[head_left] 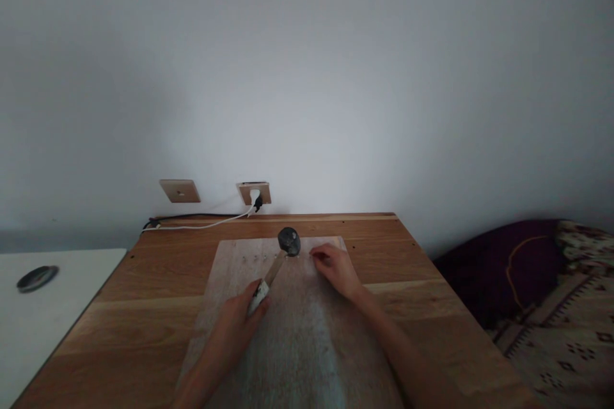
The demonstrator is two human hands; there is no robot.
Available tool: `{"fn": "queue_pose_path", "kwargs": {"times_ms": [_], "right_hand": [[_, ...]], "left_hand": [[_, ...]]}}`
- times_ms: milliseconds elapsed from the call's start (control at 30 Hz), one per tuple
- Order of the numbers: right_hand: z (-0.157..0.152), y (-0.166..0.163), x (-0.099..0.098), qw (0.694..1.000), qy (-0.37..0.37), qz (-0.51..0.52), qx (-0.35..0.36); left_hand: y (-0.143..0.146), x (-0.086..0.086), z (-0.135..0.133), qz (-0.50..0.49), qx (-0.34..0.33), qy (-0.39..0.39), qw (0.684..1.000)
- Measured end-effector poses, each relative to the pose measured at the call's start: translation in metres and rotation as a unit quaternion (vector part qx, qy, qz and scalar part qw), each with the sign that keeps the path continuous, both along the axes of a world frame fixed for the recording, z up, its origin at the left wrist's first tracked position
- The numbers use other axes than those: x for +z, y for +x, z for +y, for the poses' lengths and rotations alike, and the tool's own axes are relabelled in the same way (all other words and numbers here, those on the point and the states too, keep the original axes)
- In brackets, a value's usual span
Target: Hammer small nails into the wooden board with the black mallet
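Observation:
My left hand is wrapped round the pale, worn handle of a hammer. The hammer's dark, blocky head is raised at the far end of a wooden board. Along that end runs a row of several small marks or nails, too small to make out clearly. Just right of the hammer head, my right hand has its thumb and forefinger pinched together, low over the board. Whatever lies between those fingertips is too small to see.
Under the board is a wooden table against a white wall. Cables run along its back edge to a wall socket. A white surface at left bears a dark round object. Patterned and purple fabric lies at right.

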State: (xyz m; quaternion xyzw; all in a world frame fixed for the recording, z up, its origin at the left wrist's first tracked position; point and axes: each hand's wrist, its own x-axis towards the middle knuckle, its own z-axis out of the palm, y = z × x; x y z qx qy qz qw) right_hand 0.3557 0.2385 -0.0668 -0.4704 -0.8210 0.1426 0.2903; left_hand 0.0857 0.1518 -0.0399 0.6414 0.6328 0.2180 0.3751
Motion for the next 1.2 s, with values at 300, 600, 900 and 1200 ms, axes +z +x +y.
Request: {"fn": "queue_pose_path", "kwargs": {"times_ms": [300,600,900,1200], "right_hand": [[0.012,-0.003,-0.018,0.993,-0.048,0.091,-0.048],[0.01,-0.008,-0.019,0.982,-0.075,0.146,-0.089],[-0.007,0.011,-0.013,0.992,-0.024,0.09,-0.085],[-0.047,-0.077,0.019,0.961,0.082,-0.171,0.2]], "left_hand": [[0.003,-0.001,0.001,0.002,-0.006,-0.005,1.0],[0.019,0.005,0.007,-0.003,-0.042,0.012,0.999],[0.019,0.004,0.004,0.003,-0.046,0.011,0.999],[-0.014,0.006,0.003,0.014,0.08,0.049,0.995]]}}
